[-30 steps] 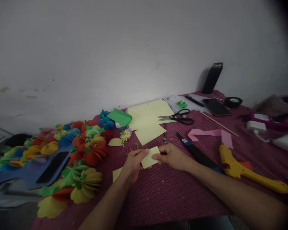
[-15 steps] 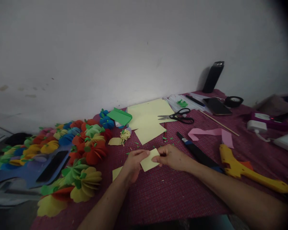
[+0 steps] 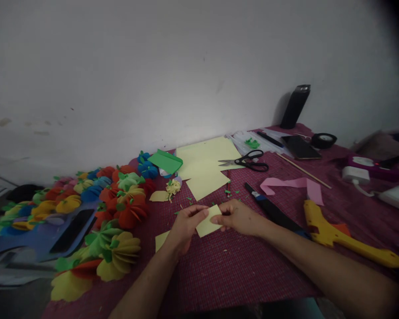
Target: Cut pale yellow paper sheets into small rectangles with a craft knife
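A small pale yellow square of paper (image 3: 209,224) is held between my two hands, above the checked cloth. My left hand (image 3: 187,223) pinches its left edge, thumb on top. On the other side, my right hand (image 3: 234,217) grips the right edge between thumb and fingers. Under my left forearm another yellow paper piece (image 3: 161,240) partly shows. Beyond my hands lie larger yellow sheets (image 3: 204,153), and black-handled scissors (image 3: 251,161) rest across their right edge. Green paper scraps and a red pencil (image 3: 228,184) are scattered just past my fingers.
Many colourful paper flowers (image 3: 129,208) crowd the left side. At right lie a yellow glue gun (image 3: 346,239), a dark blue-and-black tool (image 3: 279,212), a pink strip (image 3: 291,184) and a wooden stick (image 3: 304,170). Behind them are a phone (image 3: 301,147), black tape (image 3: 323,141) and a black bottle (image 3: 295,106).
The yellow square has shifted very slightly, and my left fingers have adjusted a little on its edge. Everything else looks the same.
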`<act>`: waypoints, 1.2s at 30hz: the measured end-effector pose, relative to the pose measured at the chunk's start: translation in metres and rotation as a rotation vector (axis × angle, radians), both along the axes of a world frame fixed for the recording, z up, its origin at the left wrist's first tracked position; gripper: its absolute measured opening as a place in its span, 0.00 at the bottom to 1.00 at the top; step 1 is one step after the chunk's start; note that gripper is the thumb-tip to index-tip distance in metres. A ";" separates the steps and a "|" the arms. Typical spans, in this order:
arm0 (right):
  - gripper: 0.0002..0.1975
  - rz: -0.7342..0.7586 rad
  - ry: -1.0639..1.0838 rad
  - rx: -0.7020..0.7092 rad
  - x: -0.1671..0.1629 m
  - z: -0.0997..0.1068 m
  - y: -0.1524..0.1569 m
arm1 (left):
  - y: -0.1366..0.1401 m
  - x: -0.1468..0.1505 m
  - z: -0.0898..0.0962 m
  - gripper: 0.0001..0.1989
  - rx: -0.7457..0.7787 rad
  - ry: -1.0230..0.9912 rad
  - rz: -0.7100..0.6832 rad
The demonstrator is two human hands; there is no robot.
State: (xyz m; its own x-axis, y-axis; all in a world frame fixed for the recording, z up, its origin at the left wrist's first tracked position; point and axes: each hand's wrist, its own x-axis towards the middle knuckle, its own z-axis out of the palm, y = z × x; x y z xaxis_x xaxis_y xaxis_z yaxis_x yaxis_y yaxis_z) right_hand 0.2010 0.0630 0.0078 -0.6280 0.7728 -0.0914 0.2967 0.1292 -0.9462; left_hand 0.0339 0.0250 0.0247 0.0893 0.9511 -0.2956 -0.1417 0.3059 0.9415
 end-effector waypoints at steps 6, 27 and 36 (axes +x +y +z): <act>0.12 -0.076 0.124 -0.068 0.003 0.015 0.003 | 0.000 -0.002 0.007 0.18 -0.031 0.014 -0.068; 0.16 0.048 0.150 -0.139 0.011 0.019 0.006 | -0.005 0.006 -0.004 0.13 0.034 0.267 -0.225; 0.11 0.065 0.167 -0.275 0.010 0.011 0.005 | -0.010 0.008 -0.007 0.13 0.148 0.438 -0.391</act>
State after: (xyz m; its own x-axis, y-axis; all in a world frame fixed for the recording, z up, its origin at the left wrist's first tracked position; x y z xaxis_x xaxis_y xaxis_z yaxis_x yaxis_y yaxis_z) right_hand 0.2115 0.0676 0.0188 -0.6994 0.6909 -0.1828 0.1337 -0.1247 -0.9831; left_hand 0.0416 0.0150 0.0182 0.3409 0.9061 -0.2506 0.3653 0.1179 0.9234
